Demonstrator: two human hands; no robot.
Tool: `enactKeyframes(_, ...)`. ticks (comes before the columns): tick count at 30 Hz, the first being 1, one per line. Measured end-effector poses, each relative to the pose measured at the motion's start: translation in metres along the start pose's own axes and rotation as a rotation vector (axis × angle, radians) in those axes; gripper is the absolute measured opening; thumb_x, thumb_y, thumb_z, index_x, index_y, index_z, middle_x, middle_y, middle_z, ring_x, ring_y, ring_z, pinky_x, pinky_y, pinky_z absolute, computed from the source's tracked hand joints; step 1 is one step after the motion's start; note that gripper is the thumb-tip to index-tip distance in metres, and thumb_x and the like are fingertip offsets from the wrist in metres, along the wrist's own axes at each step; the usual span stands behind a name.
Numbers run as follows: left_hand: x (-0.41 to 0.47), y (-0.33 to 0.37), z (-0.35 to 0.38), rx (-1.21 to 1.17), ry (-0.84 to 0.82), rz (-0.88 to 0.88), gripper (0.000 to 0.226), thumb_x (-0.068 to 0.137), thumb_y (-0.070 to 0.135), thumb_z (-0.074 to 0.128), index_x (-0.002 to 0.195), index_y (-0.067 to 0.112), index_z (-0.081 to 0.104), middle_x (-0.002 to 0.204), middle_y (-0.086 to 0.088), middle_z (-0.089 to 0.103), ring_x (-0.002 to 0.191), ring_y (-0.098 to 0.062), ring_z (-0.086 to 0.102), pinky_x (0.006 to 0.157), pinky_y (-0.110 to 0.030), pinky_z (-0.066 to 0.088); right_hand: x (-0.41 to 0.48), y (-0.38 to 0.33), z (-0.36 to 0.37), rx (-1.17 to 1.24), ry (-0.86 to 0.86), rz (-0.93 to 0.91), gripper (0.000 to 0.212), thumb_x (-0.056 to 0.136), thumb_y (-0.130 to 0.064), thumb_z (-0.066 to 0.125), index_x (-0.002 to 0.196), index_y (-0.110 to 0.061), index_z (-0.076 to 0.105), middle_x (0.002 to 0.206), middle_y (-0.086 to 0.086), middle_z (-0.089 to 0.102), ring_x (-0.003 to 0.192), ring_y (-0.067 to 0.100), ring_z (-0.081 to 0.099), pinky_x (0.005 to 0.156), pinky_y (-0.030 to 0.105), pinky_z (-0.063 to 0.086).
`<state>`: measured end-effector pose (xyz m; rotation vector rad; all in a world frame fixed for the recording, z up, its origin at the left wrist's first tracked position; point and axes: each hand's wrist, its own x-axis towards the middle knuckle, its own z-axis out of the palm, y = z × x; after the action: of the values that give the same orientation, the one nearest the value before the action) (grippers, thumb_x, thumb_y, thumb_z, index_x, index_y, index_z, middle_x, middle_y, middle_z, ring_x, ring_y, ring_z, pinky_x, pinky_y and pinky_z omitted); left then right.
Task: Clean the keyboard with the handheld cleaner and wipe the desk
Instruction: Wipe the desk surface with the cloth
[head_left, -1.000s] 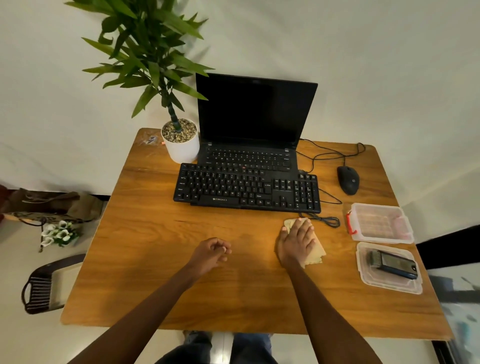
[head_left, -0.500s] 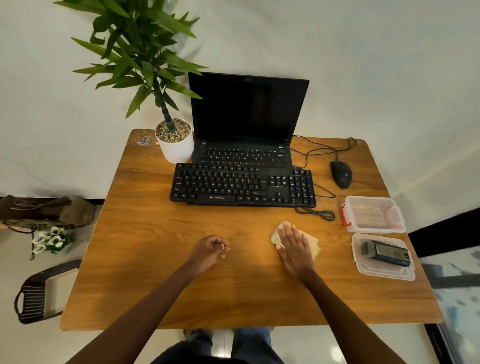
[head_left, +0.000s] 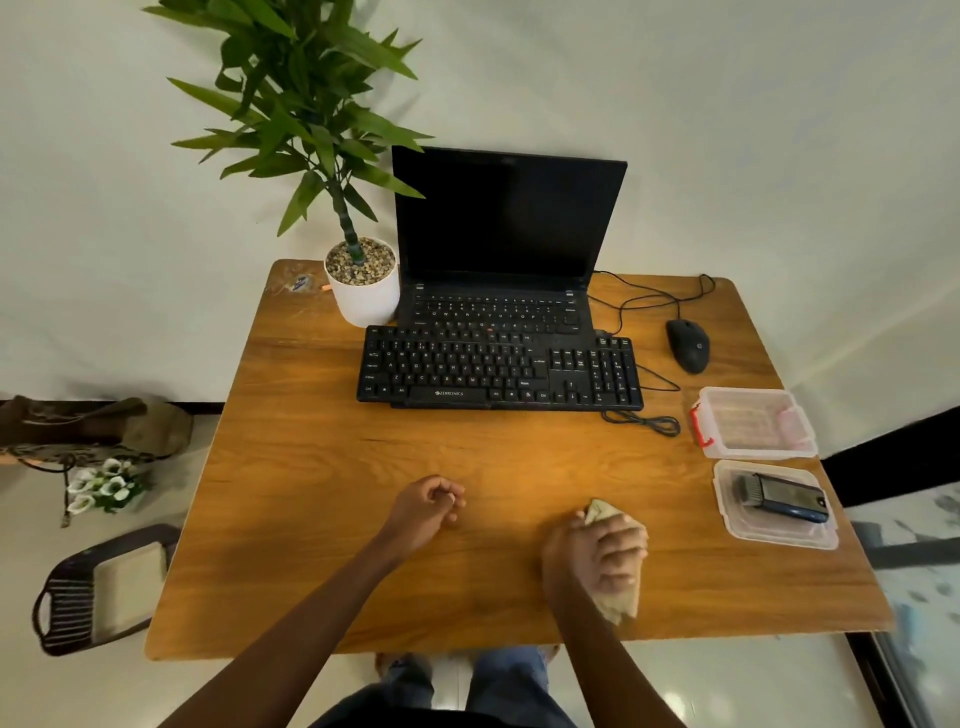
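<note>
Desk (head_left: 311, 467), wooden, seen from above. Right hand (head_left: 597, 558) is laid over a beige cloth (head_left: 602, 513) near the front edge, right of centre. Cloth is seen poking out past the fingers and beside the wrist. Hand is blurred; whether the fingers are flat or curled round the cloth cannot be told. Left hand (head_left: 426, 506) is rested on the desk, apart from the cloth, fingers loosely curled, nothing held.

Keyboard (head_left: 498, 371) is set at the back, overlapping the front of an open laptop (head_left: 504, 234), screen dark. Cleaner (head_left: 784, 499) is laid in a clear tub (head_left: 769, 536) at the right edge, just in front of a clear box (head_left: 753, 423). Mouse (head_left: 688, 345) is placed right of the keyboard, potted plant (head_left: 363, 296) at its left rear.
</note>
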<state>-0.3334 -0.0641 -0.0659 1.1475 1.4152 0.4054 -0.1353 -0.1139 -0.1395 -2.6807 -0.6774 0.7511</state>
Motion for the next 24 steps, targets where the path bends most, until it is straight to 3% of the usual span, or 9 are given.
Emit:
enactKeyframes(3, -0.002, -0.006, -0.003, -0.055, 0.011, -0.007, 0.016, 0.097, 0.000, 0.042, 0.100, 0.003, 0.057, 0.093, -0.007, 0.060, 0.072, -0.009, 0.056, 0.049, -0.007, 0.043, 0.014, -0.034, 0.028, -0.100, 0.225, -0.023, 0.061, 0.091, -0.044, 0.014, 0.133, -0.009, 0.041, 0.147, 0.014, 0.035, 0.126, 0.031, 0.040, 0.108, 0.044, 0.017)
enactKeyframes(5, -0.003, -0.008, -0.004, -0.082, -0.004, -0.001, 0.016, 0.097, -0.001, 0.040, 0.095, 0.004, 0.056, 0.089, -0.005, 0.058, 0.072, -0.009, 0.055, 0.048, -0.008, 0.042, 0.012, -0.063, 0.019, -0.018, -0.063, 0.034, 0.069, 0.091, -0.046, 0.008, 0.141, -0.005, 0.032, 0.153, 0.019, 0.022, 0.135, 0.037, 0.028, 0.113, 0.047, 0.008)
enactKeyframes(7, -0.005, -0.009, -0.006, -0.098, -0.018, 0.002, 0.018, 0.097, 0.000, 0.040, 0.092, 0.007, 0.056, 0.087, -0.004, 0.058, 0.072, -0.010, 0.055, 0.050, -0.009, 0.042, 0.001, -0.087, -0.001, -0.072, -0.147, -0.037, 0.069, 0.093, -0.046, 0.004, 0.149, -0.005, 0.009, 0.156, 0.020, -0.001, 0.144, 0.038, 0.000, 0.115, 0.050, -0.005)
enactKeyframes(9, -0.007, -0.010, -0.009, -0.078, -0.024, 0.022, 0.018, 0.097, 0.003, 0.041, 0.091, 0.010, 0.057, 0.086, -0.001, 0.059, 0.073, -0.010, 0.056, 0.052, -0.011, 0.043, 0.008, -0.097, -0.001, -0.065, -0.151, -0.134, 0.067, 0.097, -0.044, 0.017, 0.149, -0.008, -0.006, 0.156, 0.015, -0.016, 0.143, 0.034, -0.016, 0.116, 0.050, -0.008)
enactKeyframes(11, -0.007, -0.012, -0.013, -0.048, -0.031, 0.052, 0.020, 0.098, 0.006, 0.042, 0.090, 0.016, 0.057, 0.089, 0.001, 0.060, 0.075, -0.012, 0.057, 0.056, -0.014, 0.042, 0.017, -0.110, 0.001, -0.117, -0.127, -0.124, 0.069, 0.098, -0.043, 0.024, 0.149, -0.011, -0.011, 0.156, 0.011, -0.020, 0.143, 0.031, -0.019, 0.115, 0.049, -0.009)
enactKeyframes(14, -0.007, -0.018, -0.021, 0.041, 0.002, 0.083, 0.016, 0.098, 0.011, 0.045, 0.094, 0.020, 0.057, 0.096, 0.004, 0.061, 0.086, -0.012, 0.060, 0.068, -0.021, 0.046, 0.020, -0.115, 0.004, -0.224, -0.179, -0.282, 0.069, 0.098, -0.045, 0.024, 0.148, -0.012, -0.011, 0.157, 0.008, -0.019, 0.144, 0.028, -0.019, 0.115, 0.048, -0.008)
enactKeyframes(16, -0.006, -0.019, -0.025, 0.131, 0.048, 0.135, 0.015, 0.097, 0.012, 0.046, 0.099, 0.020, 0.058, 0.102, 0.003, 0.061, 0.098, -0.012, 0.060, 0.075, -0.018, 0.047, 0.019, -0.104, 0.001, -0.304, -0.170, -0.426, 0.067, 0.098, -0.045, 0.022, 0.149, -0.014, -0.009, 0.157, 0.008, -0.016, 0.145, 0.027, -0.016, 0.116, 0.047, -0.005)
enactKeyframes(20, -0.002, -0.032, -0.045, 0.423, 0.218, 0.273, 0.024, 0.093, 0.007, 0.050, 0.113, 0.010, 0.063, 0.112, 0.001, 0.061, 0.108, -0.015, 0.057, 0.086, -0.023, 0.046, 0.013, -0.066, -0.012, -0.426, -0.264, -0.725, 0.083, 0.077, -0.062, -0.005, 0.149, -0.020, -0.008, 0.158, 0.004, -0.014, 0.145, 0.024, -0.014, 0.116, 0.044, -0.004)
enactKeyframes(24, 0.004, -0.058, -0.075, 0.791, 0.425, 0.384, 0.024, 0.083, 0.007, 0.064, 0.106, 0.015, 0.067, 0.113, -0.004, 0.063, 0.107, -0.025, 0.058, 0.088, -0.038, 0.046, 0.002, -0.015, -0.028, -0.407, -0.228, -0.720, 0.092, 0.069, -0.071, -0.014, 0.146, -0.020, -0.013, 0.157, 0.001, -0.014, 0.145, 0.020, -0.012, 0.116, 0.043, -0.005)
